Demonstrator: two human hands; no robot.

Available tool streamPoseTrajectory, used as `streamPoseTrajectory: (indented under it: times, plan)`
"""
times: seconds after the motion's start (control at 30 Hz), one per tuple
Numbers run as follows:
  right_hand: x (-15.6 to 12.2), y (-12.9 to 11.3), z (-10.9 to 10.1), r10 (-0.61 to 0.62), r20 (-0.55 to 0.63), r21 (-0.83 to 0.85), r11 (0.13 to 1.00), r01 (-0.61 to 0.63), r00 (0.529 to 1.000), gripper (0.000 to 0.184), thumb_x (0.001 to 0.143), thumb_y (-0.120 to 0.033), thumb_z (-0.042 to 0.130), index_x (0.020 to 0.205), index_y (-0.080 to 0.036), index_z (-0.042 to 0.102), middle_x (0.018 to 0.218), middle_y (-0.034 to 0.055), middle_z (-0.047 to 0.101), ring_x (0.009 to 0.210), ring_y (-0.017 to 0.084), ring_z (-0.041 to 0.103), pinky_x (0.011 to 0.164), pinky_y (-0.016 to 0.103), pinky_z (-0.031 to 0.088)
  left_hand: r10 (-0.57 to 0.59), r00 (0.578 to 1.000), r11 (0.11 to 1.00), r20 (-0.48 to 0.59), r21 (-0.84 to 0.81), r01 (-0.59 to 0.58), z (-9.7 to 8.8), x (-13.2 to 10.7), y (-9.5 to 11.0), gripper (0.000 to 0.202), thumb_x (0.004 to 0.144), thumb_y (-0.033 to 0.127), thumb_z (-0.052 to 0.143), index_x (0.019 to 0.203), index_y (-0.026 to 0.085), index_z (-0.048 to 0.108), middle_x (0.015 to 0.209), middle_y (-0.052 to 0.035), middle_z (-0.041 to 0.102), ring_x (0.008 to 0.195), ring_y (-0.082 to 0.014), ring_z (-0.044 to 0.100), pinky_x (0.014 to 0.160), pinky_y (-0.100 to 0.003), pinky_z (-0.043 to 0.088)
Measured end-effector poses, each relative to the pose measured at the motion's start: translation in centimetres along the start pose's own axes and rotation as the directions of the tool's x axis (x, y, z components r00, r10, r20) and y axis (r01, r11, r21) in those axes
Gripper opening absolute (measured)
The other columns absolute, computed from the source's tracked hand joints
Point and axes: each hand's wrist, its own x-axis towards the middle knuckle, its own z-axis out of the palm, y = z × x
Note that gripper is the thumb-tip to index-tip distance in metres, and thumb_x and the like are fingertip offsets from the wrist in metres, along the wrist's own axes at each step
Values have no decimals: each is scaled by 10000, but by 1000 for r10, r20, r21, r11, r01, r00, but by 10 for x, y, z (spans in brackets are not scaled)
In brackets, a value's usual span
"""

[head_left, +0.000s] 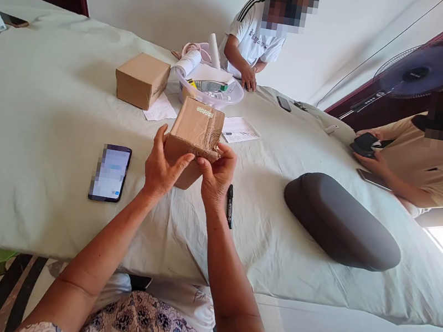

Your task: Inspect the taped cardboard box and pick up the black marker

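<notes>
I hold a small brown cardboard box (196,128) above the table with both hands. Its top carries clear tape and a short strip of pale tape. My left hand (163,165) grips the box's left side, thumb pressed on the near edge. My right hand (216,176) pinches the near right corner with fingers closed. A black marker pen (230,205) lies on the cloth just right of my right wrist. A phone (110,172) with a lit screen lies left of my left hand.
A second cardboard box (141,80), a clear plastic bowl (210,91) of items, paper rolls and sheets sit farther back. A dark grey oval case (341,221) lies at right. One person sits across; another at right holds a phone. A fan (424,69) stands behind.
</notes>
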Motion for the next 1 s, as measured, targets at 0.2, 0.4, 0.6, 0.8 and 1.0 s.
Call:
streamPoseTrajectory:
  times: [0.2,0.4,0.6,0.8,1.0]
  plan:
    - [-5,1,0,27,-34,-79,996,-29,999,476,818,-564,753,1169,-305,561,1050,1,576,839,145,553,768,287,508,-71,995,996,-70,55,75,7,7,11,919,729,821,706,1368,191,509,1329,-172,689,1216,-323,684,990,-418,565]
    - [-8,4,5,72,-50,-64,995,-75,996,459,854,-524,726,1218,-315,543,1065,9,595,878,151,601,831,317,544,-81,991,993,-105,77,90,10,5,11,902,719,838,698,1326,189,546,1270,-169,718,1183,-330,701,958,-412,568]
    - [-6,-1,-13,49,59,-105,994,-42,997,457,890,-526,680,1280,-319,564,1033,16,632,898,170,626,837,330,564,-66,992,997,-105,22,69,13,-2,2,942,750,830,676,1411,187,482,1384,-198,660,1288,-337,654,1034,-441,548]
    - [2,11,-87,284,65,-729,668,-149,956,364,922,-446,570,1154,-198,700,1192,155,666,1193,294,604,1063,488,483,11,996,1000,-88,20,-10,10,-4,-11,961,738,867,644,1385,168,519,1369,-204,672,1260,-325,675,1037,-429,557]
    - [-17,18,-120,605,-153,-954,115,-276,781,507,937,-367,556,1423,-240,626,1335,199,597,1266,341,554,1097,505,419,51,993,998,-102,45,-47,11,-6,-17,931,782,847,621,1398,156,518,1357,-204,680,1278,-314,669,1071,-424,544]
